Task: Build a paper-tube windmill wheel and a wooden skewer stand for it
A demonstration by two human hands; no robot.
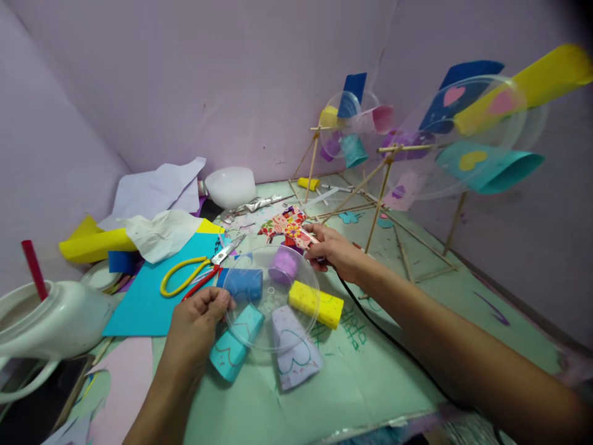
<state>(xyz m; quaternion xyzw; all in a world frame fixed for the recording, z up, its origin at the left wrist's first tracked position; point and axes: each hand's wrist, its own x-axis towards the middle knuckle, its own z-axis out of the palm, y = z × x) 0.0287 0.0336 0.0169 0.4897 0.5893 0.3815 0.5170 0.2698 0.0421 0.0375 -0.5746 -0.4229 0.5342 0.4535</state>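
Note:
My left hand [197, 324] pinches the left rim of a clear plastic disc [273, 296] lying on the green table. Paper cones are fixed around the disc: blue [241, 283], purple [283, 266], yellow [317, 303], lilac [294, 349] and teal [231, 349]. My right hand [333, 250] is closed on a floral-patterned glue gun [290, 227] at the disc's far edge, beside the purple cone. A black cord [384, 337] runs from it under my right forearm.
Yellow-handled scissors [192, 272] lie on a teal sheet [152, 290] to the left. Two finished pinwheels on stick frames [467, 123] stand at the right and back. A white jug [50, 321] sits at the left edge, with crumpled paper [157, 232] and a yellow roll [92, 244] behind.

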